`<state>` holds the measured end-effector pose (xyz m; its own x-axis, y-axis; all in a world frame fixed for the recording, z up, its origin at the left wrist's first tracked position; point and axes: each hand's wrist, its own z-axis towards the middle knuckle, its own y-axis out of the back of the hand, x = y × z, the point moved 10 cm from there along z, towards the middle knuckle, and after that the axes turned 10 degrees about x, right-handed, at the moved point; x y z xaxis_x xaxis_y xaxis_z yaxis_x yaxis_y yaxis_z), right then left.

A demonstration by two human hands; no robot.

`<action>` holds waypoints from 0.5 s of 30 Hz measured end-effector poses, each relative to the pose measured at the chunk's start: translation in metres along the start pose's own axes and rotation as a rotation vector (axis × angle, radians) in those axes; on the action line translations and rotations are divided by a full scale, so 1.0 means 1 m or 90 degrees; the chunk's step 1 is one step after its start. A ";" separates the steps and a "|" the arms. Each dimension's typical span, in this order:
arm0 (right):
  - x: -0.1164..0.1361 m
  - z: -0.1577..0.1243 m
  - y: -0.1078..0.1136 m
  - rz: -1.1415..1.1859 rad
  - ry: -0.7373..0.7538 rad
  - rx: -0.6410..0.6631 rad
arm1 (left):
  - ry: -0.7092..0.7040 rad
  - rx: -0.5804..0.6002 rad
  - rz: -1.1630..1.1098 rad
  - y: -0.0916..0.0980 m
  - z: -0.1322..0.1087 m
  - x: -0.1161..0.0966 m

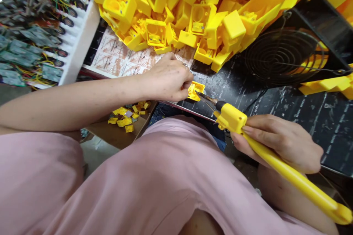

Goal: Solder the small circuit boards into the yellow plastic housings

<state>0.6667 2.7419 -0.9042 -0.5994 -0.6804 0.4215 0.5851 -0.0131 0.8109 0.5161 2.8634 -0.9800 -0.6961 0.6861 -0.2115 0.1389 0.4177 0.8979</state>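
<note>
My right hand [278, 139] is closed around a yellow-handled soldering iron [233, 117], which points up and to the left. Its dark tip reaches into a small yellow plastic housing [197, 91] near the table's front edge. Closed fingers of my left hand [171, 77] hold that housing from its left side; a ring shows on one finger. Metal-coloured parts inside the housing are too small to tell apart.
Many yellow housings [156, 33] are heaped at the back. A black fan [278, 58] stands at the right. Green circuit boards with wires [20, 51] lie left beside white foam [79, 44]. Below the table edge, a cardboard box [110, 136] holds yellow pieces.
</note>
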 end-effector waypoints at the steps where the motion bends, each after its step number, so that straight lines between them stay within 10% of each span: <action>1: 0.000 0.001 -0.001 0.001 -0.004 -0.004 | 0.009 0.010 0.002 -0.001 0.000 0.001; 15: 0.009 0.019 -0.009 0.000 0.024 0.037 | -0.010 -0.019 -0.002 -0.001 -0.002 -0.001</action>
<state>0.6452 2.7497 -0.9003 -0.5780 -0.7072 0.4071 0.5515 0.0292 0.8337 0.5154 2.8606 -0.9797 -0.6849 0.6946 -0.2201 0.1160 0.4022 0.9082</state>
